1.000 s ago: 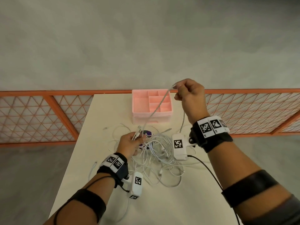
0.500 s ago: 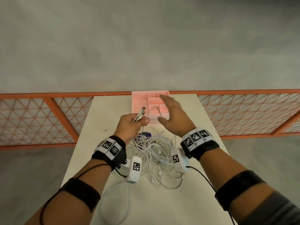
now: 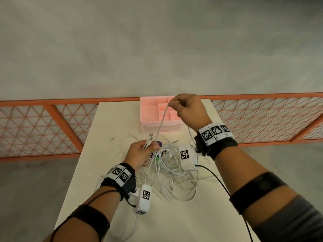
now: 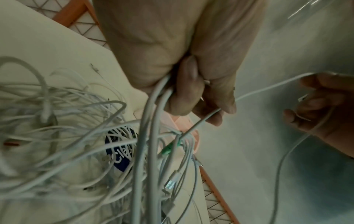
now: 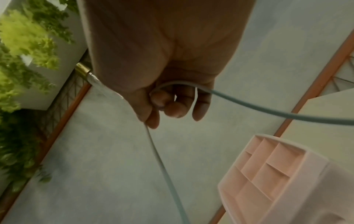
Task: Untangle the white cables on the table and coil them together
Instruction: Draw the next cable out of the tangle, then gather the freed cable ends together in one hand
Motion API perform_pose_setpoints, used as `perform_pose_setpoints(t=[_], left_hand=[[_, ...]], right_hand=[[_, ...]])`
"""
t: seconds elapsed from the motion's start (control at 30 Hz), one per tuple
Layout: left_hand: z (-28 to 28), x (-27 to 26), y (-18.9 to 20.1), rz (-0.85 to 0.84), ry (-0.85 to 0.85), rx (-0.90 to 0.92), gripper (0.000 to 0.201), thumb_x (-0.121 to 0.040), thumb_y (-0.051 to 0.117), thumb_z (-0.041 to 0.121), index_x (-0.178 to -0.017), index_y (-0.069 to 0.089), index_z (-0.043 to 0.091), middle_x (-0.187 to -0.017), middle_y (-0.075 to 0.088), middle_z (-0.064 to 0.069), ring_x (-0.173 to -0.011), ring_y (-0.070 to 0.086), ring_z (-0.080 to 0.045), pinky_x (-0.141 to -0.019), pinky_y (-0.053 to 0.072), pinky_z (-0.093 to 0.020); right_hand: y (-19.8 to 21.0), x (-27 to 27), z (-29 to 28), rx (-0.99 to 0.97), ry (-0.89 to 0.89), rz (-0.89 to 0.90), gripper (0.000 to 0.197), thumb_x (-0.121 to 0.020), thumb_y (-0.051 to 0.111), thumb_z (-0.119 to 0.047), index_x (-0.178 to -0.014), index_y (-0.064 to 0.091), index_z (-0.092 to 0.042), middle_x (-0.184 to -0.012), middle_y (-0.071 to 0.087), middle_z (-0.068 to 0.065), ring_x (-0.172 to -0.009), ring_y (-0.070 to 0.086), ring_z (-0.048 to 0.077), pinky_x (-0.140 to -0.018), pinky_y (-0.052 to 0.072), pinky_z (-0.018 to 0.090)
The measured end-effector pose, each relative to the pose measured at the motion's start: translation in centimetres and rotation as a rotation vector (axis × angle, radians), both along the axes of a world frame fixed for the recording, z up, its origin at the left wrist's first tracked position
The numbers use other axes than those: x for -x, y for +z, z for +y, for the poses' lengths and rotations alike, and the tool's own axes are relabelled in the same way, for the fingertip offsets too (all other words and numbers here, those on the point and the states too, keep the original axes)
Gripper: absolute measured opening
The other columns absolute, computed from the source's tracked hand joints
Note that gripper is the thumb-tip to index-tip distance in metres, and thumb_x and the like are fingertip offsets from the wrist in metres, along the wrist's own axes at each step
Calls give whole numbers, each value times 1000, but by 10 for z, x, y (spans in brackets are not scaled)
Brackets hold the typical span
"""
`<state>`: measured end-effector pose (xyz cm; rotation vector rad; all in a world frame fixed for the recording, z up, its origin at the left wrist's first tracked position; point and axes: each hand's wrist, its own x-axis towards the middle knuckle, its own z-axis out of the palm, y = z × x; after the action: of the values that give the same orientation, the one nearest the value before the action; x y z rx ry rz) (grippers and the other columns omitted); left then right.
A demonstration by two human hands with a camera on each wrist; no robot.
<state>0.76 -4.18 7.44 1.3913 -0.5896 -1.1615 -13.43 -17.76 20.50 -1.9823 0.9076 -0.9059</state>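
the left hand (image 3: 139, 154) is curled around several white cable ends, their plugs (image 3: 150, 136) poking up past the thumb, just above the tangle of white cables (image 3: 172, 169) heaped mid-table (image 3: 111, 119). the right hand (image 3: 189, 109) is raised over the pink divided organizer (image 3: 150, 110), pinching one white cable (image 3: 161, 122) that runs taut down to the left hand. under the tangle lies a dark blue round label (image 4: 122, 153) with white letters reading "cle", the rest hidden; the wrist bands (image 3: 215, 131) carry black-and-white square code markers.
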Motion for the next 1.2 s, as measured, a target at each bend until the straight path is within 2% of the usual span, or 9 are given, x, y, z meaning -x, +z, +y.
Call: perform_pose_setpoints(t=[0.1, 0.2, 0.3, 0.4, 0.6, 0.77, 0.87, 0.97, 1.2], left_hand=[[-4, 2, 4, -34, 8, 27, 8, -90, 71, 13, -83, 72, 10, -83, 60, -17, -44, 23, -11, -42, 20, -18], [-9, 3, 16, -19, 33, 90, 9, -92, 68, 11, -83, 68, 8, -79, 66, -12, -40, 27, -8, -40, 21, -17], [-15, 3, 28, 0, 47, 118, 8, -92, 67, 10, -89, 66, 3, -76, 69, -7, -38, 29, -6, -38, 24, -16], [-19, 3, 30, 5, 78, 94, 10, -92, 68, 11, -93, 66, 2, -80, 71, -8, -40, 27, -7, -38, 24, -17], [-20, 12, 35, 25, 75, 100, 10, -88, 71, 10, -93, 68, 1, -85, 72, -15, -36, 34, -6, -37, 24, -17], [-17, 2, 29, -18, 103, 95, 19, -88, 73, 16, -97, 72, -1, -76, 58, -16, -40, 22, -9, -39, 21, -18], [-10, -3, 21, -22, 112, 64, 16, -92, 69, 18, -96, 72, 3, -86, 71, -16, -43, 24, -10, -40, 21, -19], [-3, -8, 9, -31, 141, 11, 25, -98, 61, 26, -95, 71, 3, -66, 60, -4, -43, 26, -10, -40, 20, -18], [-1, -16, -4, 15, 288, -138, 28, -101, 52, 23, -75, 53, 13, -51, 29, 6, -38, 23, -8, -40, 18, -17]], right_hand=[[-13, 7, -4, 19, -113, 4, 14, -91, 63, -16, -84, 74, -10, -61, 63, -7, -57, 56, 9, -60, 46, 23], [-35, 17, -8, 30, -99, 326, 21, -91, 58, -16, -87, 75, -5, -70, 68, 7, -58, 57, 17, -52, 38, 21], [-56, 23, -7, -50, -19, 580, 22, -92, 57, -18, -94, 73, -4, -85, 72, 13, -76, 67, 27, -64, 49, 27], [-69, 20, 3, -276, 119, 449, 19, -86, 70, -18, -103, 68, -9, -78, 74, 9, -70, 71, 21, -77, 56, 34], [-88, 4, 36, -536, 296, 190, 15, -81, 78, -9, -89, 73, 2, -63, 63, 8, -49, 51, 14, -48, 44, 24], [-88, -3, 32, -518, 170, 85, 12, -86, 73, -8, -75, 71, -2, -62, 67, 6, -45, 50, 14, -48, 44, 25], [-72, 9, 12, -445, 39, 31, 10, -88, 71, -10, -80, 69, -6, -56, 65, -4, -48, 55, 12, -54, 48, 28], [-49, 38, -19, -327, -188, -61, 7, -90, 67, -6, -83, 68, -5, -56, 66, -6, -49, 57, 12, -54, 51, 26], [-30, 149, -86, -221, -648, 58, 27, -91, 65, -20, -115, 66, -7, -107, 71, 12, -95, 68, 24, -88, 54, 39]])
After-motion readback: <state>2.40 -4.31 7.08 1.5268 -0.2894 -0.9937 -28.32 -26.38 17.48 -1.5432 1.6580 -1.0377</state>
